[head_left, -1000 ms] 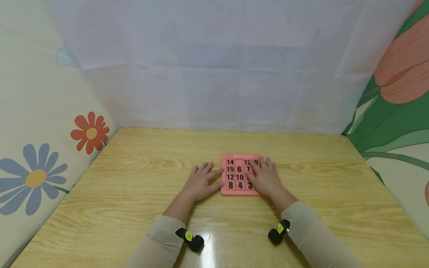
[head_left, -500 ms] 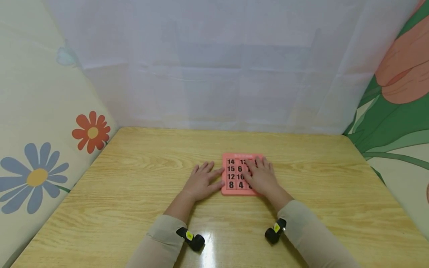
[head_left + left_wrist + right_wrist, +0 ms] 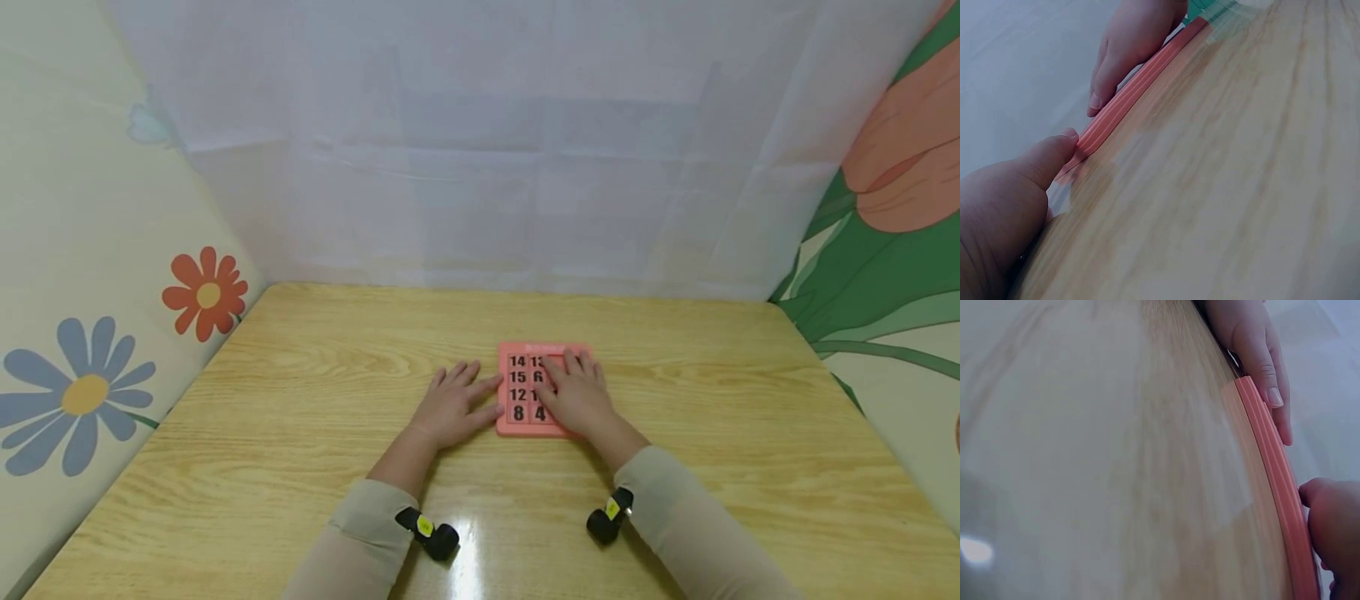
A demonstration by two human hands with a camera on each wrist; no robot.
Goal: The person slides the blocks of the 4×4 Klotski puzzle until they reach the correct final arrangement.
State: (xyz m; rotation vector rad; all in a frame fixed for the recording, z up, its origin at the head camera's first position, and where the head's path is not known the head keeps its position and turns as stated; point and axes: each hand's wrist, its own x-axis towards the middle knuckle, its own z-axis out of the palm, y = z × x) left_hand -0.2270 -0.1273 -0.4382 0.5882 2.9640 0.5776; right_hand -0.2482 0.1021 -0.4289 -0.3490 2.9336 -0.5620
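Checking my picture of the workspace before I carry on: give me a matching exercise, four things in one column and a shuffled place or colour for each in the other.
Column one:
1. number puzzle
2. left hand
3. table
4. right hand

Column two:
A. at the left edge of the number puzzle
B. yellowish, with a wood grain
C. over the right part of the number puzzle, hiding some of its numerals
D. pink, lying flat

Right pairs: 1-D, 2-A, 3-B, 4-C
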